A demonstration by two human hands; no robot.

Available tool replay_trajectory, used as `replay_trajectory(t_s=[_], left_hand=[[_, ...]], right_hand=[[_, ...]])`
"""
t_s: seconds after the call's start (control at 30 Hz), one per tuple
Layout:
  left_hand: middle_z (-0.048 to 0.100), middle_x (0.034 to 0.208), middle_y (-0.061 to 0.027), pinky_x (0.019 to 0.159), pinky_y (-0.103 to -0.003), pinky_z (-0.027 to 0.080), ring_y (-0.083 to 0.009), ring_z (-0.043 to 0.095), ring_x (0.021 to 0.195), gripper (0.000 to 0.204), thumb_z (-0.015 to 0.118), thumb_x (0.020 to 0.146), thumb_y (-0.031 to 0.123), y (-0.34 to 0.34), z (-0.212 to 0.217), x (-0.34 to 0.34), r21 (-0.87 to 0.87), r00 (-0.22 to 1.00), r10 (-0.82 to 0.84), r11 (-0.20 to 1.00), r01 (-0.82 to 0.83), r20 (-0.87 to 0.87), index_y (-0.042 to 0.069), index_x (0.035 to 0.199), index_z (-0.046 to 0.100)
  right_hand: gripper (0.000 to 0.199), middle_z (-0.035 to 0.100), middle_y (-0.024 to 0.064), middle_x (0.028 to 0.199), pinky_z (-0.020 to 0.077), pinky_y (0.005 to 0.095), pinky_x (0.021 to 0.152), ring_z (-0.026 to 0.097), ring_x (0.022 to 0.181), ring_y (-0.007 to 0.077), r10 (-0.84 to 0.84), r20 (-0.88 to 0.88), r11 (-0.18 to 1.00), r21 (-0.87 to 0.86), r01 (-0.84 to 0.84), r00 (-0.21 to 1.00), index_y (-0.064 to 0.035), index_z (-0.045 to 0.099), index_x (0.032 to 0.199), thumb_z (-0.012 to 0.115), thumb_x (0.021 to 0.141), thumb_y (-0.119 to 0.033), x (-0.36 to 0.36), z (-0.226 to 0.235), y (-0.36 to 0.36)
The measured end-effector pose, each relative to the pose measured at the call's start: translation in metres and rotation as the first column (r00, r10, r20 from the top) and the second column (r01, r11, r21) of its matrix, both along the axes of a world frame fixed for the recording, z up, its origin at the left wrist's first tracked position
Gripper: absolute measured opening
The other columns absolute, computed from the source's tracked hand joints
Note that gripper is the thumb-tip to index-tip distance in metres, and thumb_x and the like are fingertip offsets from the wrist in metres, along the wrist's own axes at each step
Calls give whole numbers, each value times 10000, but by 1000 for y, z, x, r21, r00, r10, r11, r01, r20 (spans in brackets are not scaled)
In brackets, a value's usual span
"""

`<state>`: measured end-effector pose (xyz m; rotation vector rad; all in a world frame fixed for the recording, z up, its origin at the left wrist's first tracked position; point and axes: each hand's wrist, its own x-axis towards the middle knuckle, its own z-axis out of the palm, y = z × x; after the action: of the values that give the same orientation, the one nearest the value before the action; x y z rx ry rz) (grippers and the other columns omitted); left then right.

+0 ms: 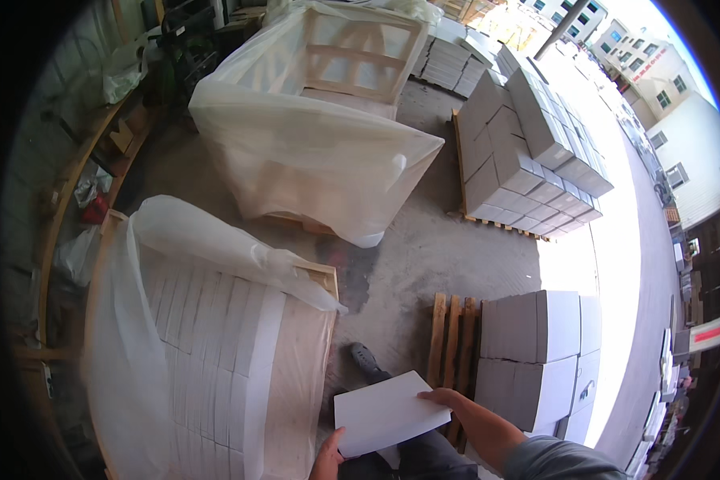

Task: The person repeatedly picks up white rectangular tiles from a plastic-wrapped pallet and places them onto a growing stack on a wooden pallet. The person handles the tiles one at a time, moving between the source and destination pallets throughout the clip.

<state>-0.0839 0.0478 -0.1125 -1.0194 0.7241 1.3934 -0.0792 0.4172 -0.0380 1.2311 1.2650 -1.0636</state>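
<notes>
1. Head view, progress: a flat white slab (388,412) is held between the two hands, low in the picture and above the person's dark shoe (366,360). It lies between the wooden crate (216,352) on the left and the pallet (450,336) on the right.
2. The slab is judged to be in transit; whether it is leaving the crate or going into it cannot be told.
3. The crate is seen nearly full of white slabs stood on edge in tight rows, so most of that stock is judged to be stowed there at this moment.
4. The left hand (328,460) is set under the slab's lower corner, thumb up against the edge; the remaining fingers are hidden beneath it.
5. The right hand (444,398) is laid over the slab's right corner, fingers bent lightly around the edge.
6. Materials: the slab is thin, rectangular, matt and smooth, with crisp edges.
7. The crate is of pale raw timber, lined with translucent, wrinkled plastic sheeting (128,336) folded over its rim.
8. A second wrapped crate (312,128) stands beyond on the grey, stained concrete floor (424,248).
9. Grey-white boxes (536,352) are stacked squarely on the slatted pallet; further stacks (528,152) stand behind.
</notes>
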Motion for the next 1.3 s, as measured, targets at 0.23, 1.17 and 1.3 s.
replay_trajectory(t_s=[0.23,1.17,1.3], left_hand=[[476,1210,-142,853,-575,374,-370,467,1075,577,552,794,383,41,76,4,83,849,-527,848,523,35,116,1273,374],[566,1063,-192,799,-366,460,-278,572,937,522,582,808,296,381,212,343,-126,-121,-869,-68,990,-480,-92,1140,474],[571,1055,-198,806,-355,450,-276,568,942,556,603,791,306,453,216,414,-130,-176,-797,-123,984,-578,-132,1108,479]], right_hand=[[665,603,128,1034,417,447,795,579,936,284,-362,52,922,165,349,931,-33,607,1059,538,735,-610,187,115,-27],[627,585,194,1040,393,321,839,553,941,263,-876,-475,-182,178,967,-77,98,565,1052,525,811,-480,670,164,-122],[620,603,189,975,416,311,789,568,891,243,-783,-591,-380,209,901,-194,112,580,1002,536,810,-475,715,163,-79]])
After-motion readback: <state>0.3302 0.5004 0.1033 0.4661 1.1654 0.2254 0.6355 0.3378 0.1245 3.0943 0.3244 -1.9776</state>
